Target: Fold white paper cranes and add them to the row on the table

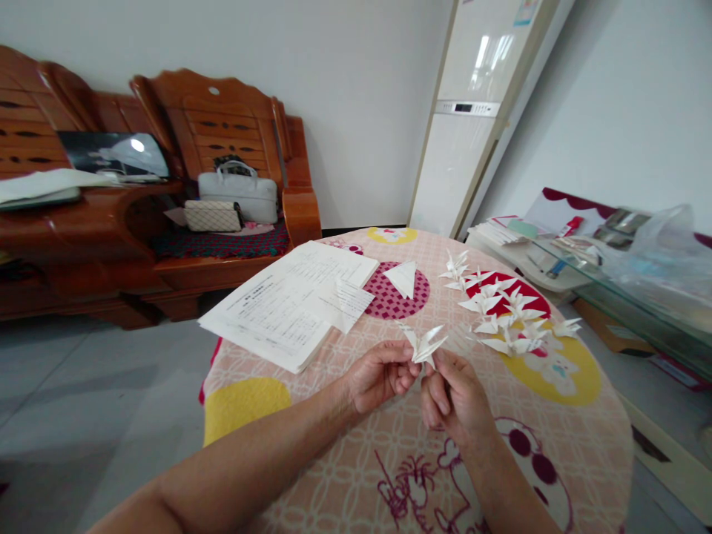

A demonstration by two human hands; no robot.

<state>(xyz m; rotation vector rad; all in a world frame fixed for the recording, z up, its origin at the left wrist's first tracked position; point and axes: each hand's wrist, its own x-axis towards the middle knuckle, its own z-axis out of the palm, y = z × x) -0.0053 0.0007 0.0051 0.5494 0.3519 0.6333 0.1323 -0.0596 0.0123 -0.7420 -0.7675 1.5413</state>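
Observation:
Between my two hands is a folded white paper crane (425, 345), held a little above the table. My left hand (383, 374) pinches it from the left with thumb and fingers. My right hand (457, 389) grips its right underside, fingers curled in; part of the crane is hidden there. Several finished paper cranes (512, 308) stand in a group on the right of the table. Beyond my hands lies a folded paper triangle (403, 279). To the left sits a stack of printed paper sheets (278, 304), with a creased sheet (348, 302) lying over its right edge.
A round table with a pink patterned cloth (328, 460) carries everything. At the right is a glass shelf (623, 285) with papers and a plastic bag (667, 237). A wooden chair (222, 111) holding bags is behind on the left, and a tall white air conditioner (467, 81) at the back.

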